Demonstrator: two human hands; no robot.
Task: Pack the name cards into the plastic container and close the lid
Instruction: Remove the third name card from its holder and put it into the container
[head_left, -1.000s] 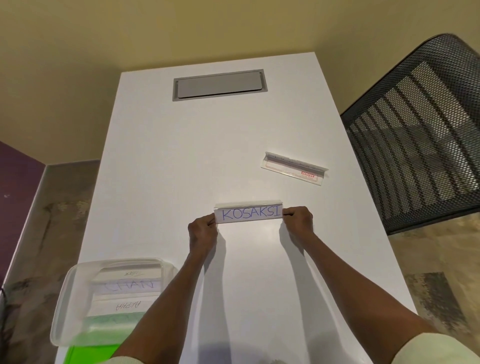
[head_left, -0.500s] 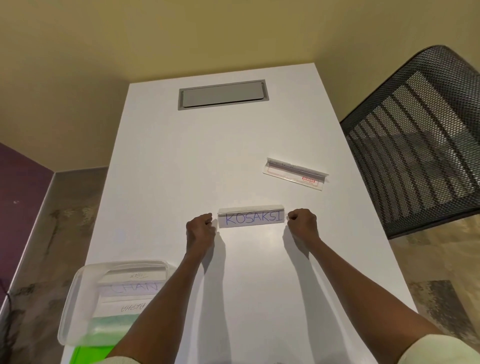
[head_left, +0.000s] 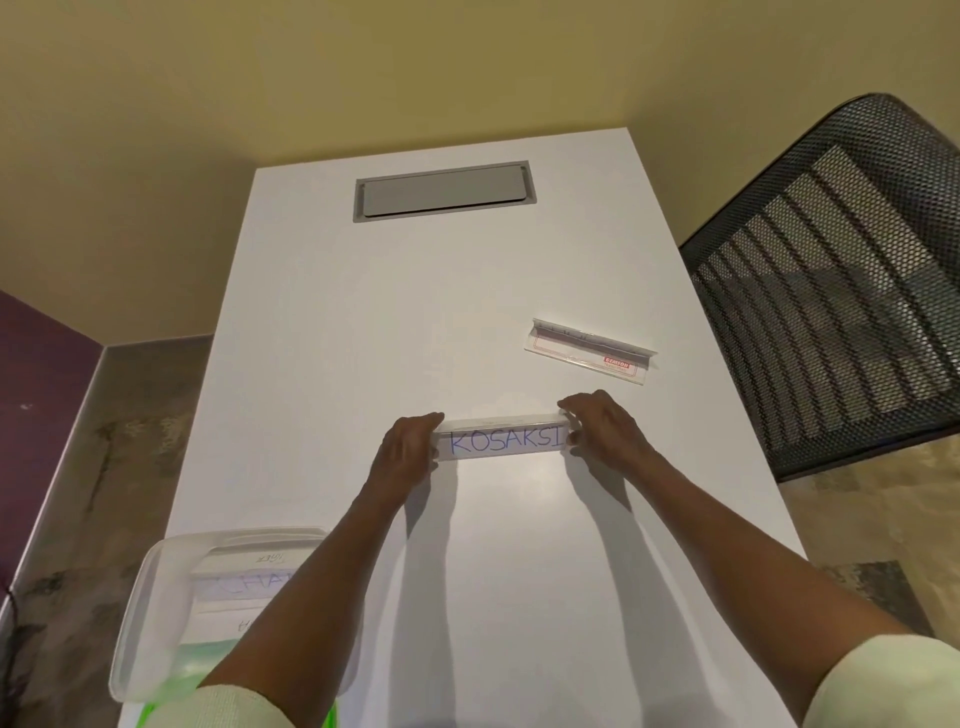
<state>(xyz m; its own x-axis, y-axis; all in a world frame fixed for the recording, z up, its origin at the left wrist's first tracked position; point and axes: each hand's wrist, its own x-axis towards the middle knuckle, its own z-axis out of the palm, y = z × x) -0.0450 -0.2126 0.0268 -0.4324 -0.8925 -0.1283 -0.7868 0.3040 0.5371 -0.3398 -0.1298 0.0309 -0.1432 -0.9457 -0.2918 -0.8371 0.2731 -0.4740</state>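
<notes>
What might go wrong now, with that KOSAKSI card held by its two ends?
1. The left hand and right hand grip the KOSAKSI card only at its ends, so it may slip or flex when lifted.
2. The plastic container overhangs the table corner beneath the left forearm; a nudge might tip it off.
3. The second card holder lies apart and might be forgotten.

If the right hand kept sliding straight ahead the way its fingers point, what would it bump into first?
The right hand grips the end of the KOSAKSI name card, fingers aimed up the table and a little left. That path looks free until the grey hatch. The clear card holder seems just to its right, though depth is uncertain.
</notes>
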